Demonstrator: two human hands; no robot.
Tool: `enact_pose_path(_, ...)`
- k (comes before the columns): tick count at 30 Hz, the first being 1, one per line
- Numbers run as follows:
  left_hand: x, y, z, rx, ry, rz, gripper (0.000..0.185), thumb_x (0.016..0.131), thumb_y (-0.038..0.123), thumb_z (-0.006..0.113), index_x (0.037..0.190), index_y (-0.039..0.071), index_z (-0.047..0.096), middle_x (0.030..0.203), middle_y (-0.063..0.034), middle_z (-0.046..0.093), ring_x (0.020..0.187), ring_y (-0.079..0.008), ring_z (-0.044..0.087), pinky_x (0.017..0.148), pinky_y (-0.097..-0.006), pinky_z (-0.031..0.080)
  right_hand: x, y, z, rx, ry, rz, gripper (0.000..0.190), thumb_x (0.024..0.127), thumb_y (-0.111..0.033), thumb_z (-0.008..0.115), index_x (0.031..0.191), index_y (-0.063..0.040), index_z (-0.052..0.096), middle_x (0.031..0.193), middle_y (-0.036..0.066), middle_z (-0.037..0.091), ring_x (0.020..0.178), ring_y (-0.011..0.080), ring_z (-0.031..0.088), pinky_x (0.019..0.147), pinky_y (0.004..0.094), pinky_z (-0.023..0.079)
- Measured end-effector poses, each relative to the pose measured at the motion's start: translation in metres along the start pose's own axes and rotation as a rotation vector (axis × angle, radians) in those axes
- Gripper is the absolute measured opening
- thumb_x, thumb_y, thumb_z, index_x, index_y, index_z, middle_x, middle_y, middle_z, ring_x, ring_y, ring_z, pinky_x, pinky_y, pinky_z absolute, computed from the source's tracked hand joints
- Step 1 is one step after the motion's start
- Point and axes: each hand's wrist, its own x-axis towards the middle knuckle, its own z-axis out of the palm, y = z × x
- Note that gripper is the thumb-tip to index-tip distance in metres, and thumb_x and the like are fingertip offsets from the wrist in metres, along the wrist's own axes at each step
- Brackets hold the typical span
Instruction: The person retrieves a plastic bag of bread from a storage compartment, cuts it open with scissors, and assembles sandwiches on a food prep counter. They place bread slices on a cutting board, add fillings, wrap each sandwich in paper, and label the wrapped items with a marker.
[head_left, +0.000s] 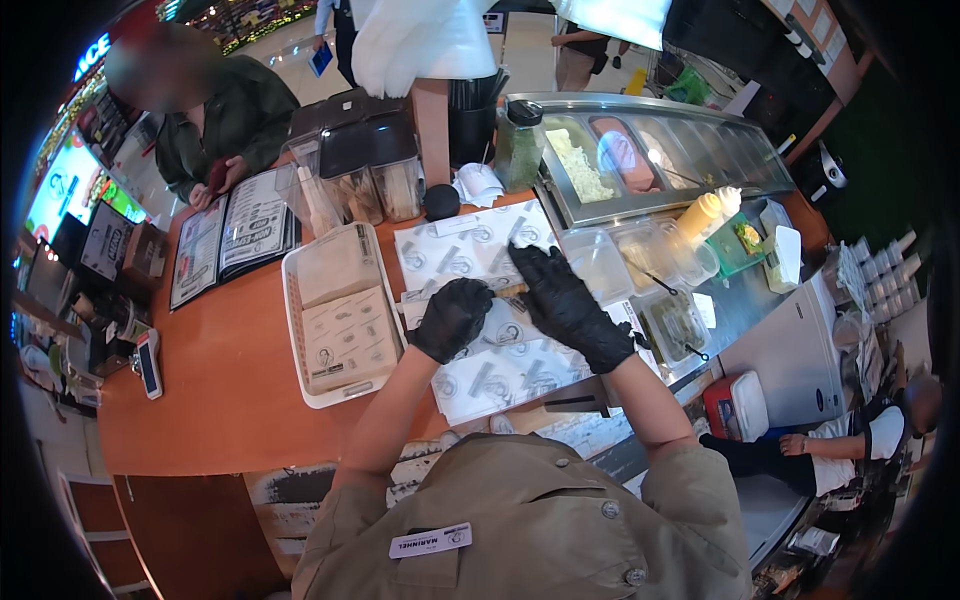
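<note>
Both hands wear black gloves over a stack of printed wrapping paper (495, 379) on the counter in front of me. My left hand (454, 319) is curled at the left side of a folded sheet, its fingertips tucked under and mostly hidden. My right hand (566, 307) lies across the right side with fingers stretched out flat, nothing visible in its grasp. Between the hands a small strip of a brown food item (512, 290), perhaps bread, shows among the paper. The rest of that item is covered.
A white basket (292, 330) of printed paper sleeves stands left. Right are plastic tubs (596, 262), a yellow squeeze bottle (697, 216) and a steel topping bin (667, 206). Behind stands a shaker jar (520, 146). A person (232, 112) leans by the menus (232, 232).
</note>
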Motion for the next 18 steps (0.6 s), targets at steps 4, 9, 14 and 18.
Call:
enact_pose_path(4,0.001,0.003,-0.003,0.018,0.023,0.022,0.016,0.073,0.008,0.066,0.088,0.006,0.062,0.088,-0.0106,0.06,0.08,-0.0292,0.059,0.068,-0.0411,0.049,0.003,-0.001,0.034,-0.188,-0.166,-0.02,0.042,0.082,-0.017,0.058,0.121,-0.003,0.052,0.098,0.013,0.056,0.099,0.0284,0.054,0.103,0.0493,0.031)
enact_pose_path(9,0.001,0.004,-0.004,-0.043,0.061,0.069,0.007,0.071,0.009,0.063,0.075,0.005,0.058,0.073,-0.0119,0.057,0.07,-0.03,0.058,0.061,-0.0416,0.048,-0.014,0.006,0.059,-0.212,0.01,-0.1,0.021,0.072,-0.009,0.058,0.093,-0.007,0.059,0.087,0.009,0.053,0.087,0.0255,0.052,0.089,0.0446,0.04)
enact_pose_path(14,0.001,0.003,-0.006,0.0,-0.023,0.004,0.008,0.074,0.009,0.063,0.079,0.005,0.058,0.073,-0.0121,0.057,0.068,-0.0306,0.057,0.062,-0.042,0.048,-0.015,0.015,0.066,-0.175,0.073,-0.134,0.027,0.065,-0.006,0.063,0.092,-0.007,0.06,0.083,0.009,0.056,0.081,0.0277,0.056,0.076,0.0416,0.047)
enact_pose_path(18,-0.006,-0.001,-0.011,0.033,0.005,0.015,0.008,0.077,0.01,0.063,0.081,0.005,0.057,0.075,-0.0115,0.056,0.07,-0.0304,0.057,0.061,-0.0415,0.046,-0.014,0.027,0.061,-0.176,0.007,-0.15,0.03,0.065,-0.01,0.066,0.095,-0.008,0.06,0.085,0.008,0.055,0.084,0.0279,0.056,0.077,0.0417,0.046)
